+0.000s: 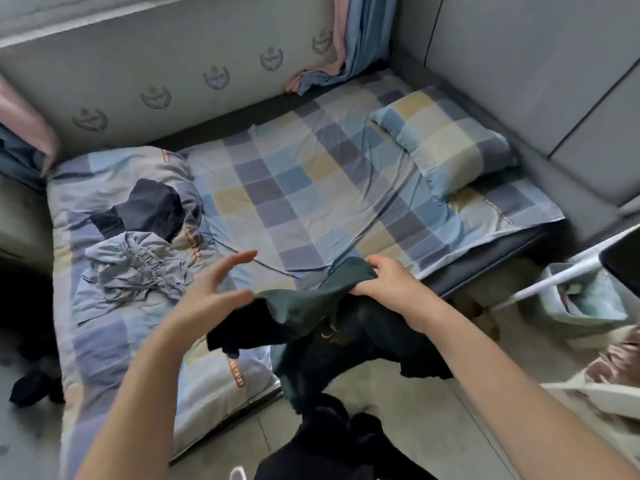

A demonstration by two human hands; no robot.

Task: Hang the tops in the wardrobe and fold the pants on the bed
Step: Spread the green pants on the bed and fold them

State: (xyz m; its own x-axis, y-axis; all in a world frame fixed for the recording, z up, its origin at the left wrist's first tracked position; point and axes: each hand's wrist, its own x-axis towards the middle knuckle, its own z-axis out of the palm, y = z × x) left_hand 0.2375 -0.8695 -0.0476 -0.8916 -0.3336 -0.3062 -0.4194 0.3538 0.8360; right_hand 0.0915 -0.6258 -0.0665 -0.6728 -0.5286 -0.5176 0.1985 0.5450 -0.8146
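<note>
Two hands work one dark green garment [311, 306] at lower centre of the frame, held above the near edge of the bed [311, 188]. The right hand [384, 278] has its fingers curled round a bunched fold of the cloth, which takes the weight so the rest can hang free toward the floor. The left hand [214, 289] is spread, fingers straight and apart, its thumb touching the cloth's edge; it grips nothing, and looks set to catch or spread the fabric. Whether this piece is a top or pants cannot be told from its crumpled hang, though holding it up in the air would let its shape show.

At left of the frame, a light blue-grey garment [131, 271] lies crumpled on the folded quilt [104, 341], with a dark navy garment [149, 209] just above it, both unsorted. A checked pillow [446, 140] sits at upper right. The open middle of the sheet, straight ahead of the hands, seems the likely spot for folding.
</note>
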